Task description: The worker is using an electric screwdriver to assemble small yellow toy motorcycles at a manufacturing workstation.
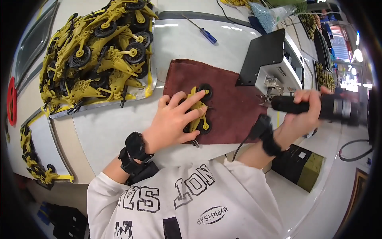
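A yellow toy motorcycle with black wheels lies on a dark red cloth. My left hand holds it down, fingers spread across its body and the thumb at its near side, hiding part of it. In my right hand is a black electric screwdriver, held roughly level, its tip pointing left. That tip is by the metal front of a black and white screw feeder; whether they touch I cannot tell. A short metal piece sticks out at the cloth's near edge, below my left hand.
A large tray heaped with yellow toy motorcycles stands at the far left, and a smaller tray holds more. Beyond the cloth lies a blue-handled screwdriver. A black box sits at the right, near a looped cable.
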Demonstrator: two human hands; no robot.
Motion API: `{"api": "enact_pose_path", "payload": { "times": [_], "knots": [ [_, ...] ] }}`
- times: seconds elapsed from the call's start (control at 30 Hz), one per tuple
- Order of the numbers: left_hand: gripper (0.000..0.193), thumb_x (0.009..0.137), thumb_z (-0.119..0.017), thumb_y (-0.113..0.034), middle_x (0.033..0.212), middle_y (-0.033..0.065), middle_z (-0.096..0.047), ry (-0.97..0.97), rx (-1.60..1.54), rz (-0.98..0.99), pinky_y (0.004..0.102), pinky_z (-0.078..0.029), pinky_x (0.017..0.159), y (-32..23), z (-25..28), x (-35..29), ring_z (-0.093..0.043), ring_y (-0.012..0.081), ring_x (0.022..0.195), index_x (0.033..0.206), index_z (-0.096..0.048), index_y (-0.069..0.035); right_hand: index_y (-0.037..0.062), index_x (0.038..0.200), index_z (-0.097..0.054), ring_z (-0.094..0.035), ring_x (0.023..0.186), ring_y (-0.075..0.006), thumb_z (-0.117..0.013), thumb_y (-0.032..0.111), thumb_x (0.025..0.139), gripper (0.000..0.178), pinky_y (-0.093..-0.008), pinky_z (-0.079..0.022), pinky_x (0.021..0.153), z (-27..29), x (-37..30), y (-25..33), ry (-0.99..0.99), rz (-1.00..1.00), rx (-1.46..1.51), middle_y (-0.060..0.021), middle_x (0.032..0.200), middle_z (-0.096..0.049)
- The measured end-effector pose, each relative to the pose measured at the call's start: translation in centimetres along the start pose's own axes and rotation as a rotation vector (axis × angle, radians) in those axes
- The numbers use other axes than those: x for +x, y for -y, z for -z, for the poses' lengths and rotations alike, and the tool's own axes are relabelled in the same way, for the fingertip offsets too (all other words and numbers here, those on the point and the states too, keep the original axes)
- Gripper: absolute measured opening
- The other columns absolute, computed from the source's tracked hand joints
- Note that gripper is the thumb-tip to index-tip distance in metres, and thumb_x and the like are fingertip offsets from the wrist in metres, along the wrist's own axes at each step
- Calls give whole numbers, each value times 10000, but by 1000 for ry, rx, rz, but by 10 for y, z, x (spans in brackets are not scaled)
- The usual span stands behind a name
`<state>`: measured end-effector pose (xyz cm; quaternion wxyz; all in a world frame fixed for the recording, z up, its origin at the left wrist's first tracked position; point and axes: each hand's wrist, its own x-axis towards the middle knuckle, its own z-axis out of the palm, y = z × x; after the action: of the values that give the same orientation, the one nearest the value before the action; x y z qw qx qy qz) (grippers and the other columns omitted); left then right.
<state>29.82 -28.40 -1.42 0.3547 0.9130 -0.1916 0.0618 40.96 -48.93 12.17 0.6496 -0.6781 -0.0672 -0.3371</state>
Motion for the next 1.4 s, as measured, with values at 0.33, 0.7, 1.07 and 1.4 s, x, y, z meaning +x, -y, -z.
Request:
{"api": "enact_pose_path", "payload": {
  "times": [0.33,0.7,1.07,1.4],
  "knots": [
    [531,565,-764,-286,1376,18,-399,-12,-45,-17,389,-327,811,3,2,0,-428,253,1068,1055,-609,-154,32,1214,-310,-496,538,-173,-553,-6,772,506,-299,-424,546,-48,-90,6,482,-135,570,-81,684,-523],
    [559,568,-780,-301,1373,35,-389,-14,-72,-21,391,-336,797,4,3,-3,-432,245,1074,1075,-592,-160,14,1177,-350,-472,507,-158,-540,28,762,457,-295,-414,511,-60,-89,4,424,-190,465,-69,657,-484],
    [551,559,-778,-307,1387,50,-377,-16,-53,-30,384,-336,783,4,2,-2,-434,245,1069,1056,-593,-157,-14,1161,-362,-472,485,-164,-536,-12,754,442,-291,-421,485,-58,-87,-5,428,-218,519,-75,640,-483],
    [542,580,-764,-341,1409,89,-349,-9,-44,-31,406,-338,823,4,3,-3,-425,271,1103,1056,-591,-148,-12,1159,-362,-475,479,-168,-538,-18,757,439,-294,-417,481,-61,-88,-8,413,-219,555,-81,637,-486]
  ]
}}
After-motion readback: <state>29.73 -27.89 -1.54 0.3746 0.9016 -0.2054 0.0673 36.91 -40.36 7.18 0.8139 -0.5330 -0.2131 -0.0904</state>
